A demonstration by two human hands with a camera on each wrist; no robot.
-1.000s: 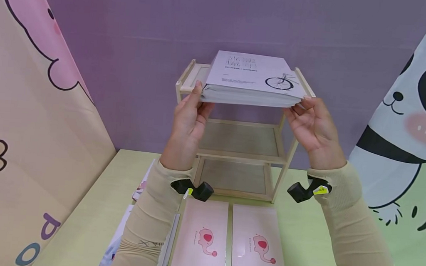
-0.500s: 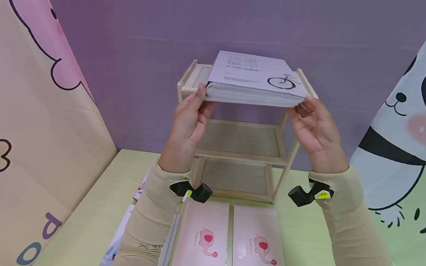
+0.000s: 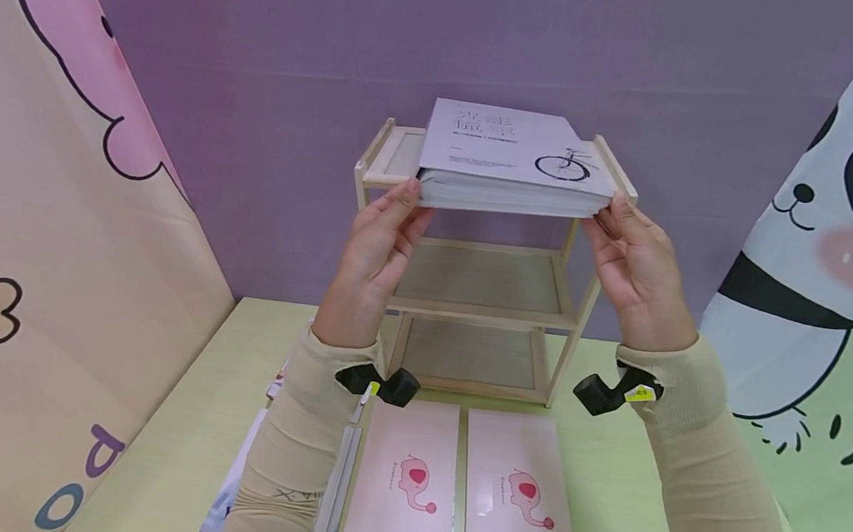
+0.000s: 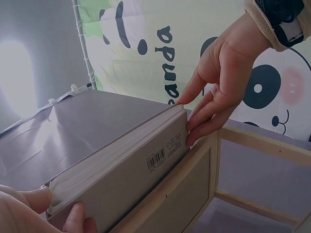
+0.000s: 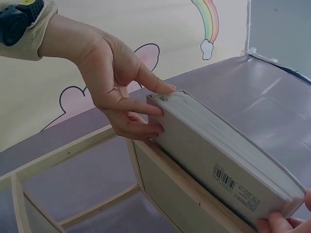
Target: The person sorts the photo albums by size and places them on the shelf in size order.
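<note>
A thick white book (image 3: 504, 143) with a bicycle on its cover lies over the top tier of a small wooden shelf rack (image 3: 486, 312). My left hand (image 3: 378, 254) pinches its near left corner, thumb on the upper side and fingers below. At the near right corner my right hand (image 3: 633, 261) grips it the same way. In the left wrist view, the book's back cover (image 4: 141, 179) shows a barcode and tilts up off the rack's front rail (image 4: 170, 196). The right wrist view shows the loose page edges (image 5: 218, 131) between the covers.
Two pink elephant-print boards (image 3: 402, 481) lie side by side on the pale green table (image 3: 650, 484) before the rack. Left of them is a grey-white strip (image 3: 336, 493), and more printed items (image 3: 232, 484) lie partly behind my left arm. A purple backdrop (image 3: 292, 163) stands behind.
The book's near edge has dropped a little, and it has shifted slightly right. Both hands keep their grip on its corners; my left thumb sits slightly lower.
</note>
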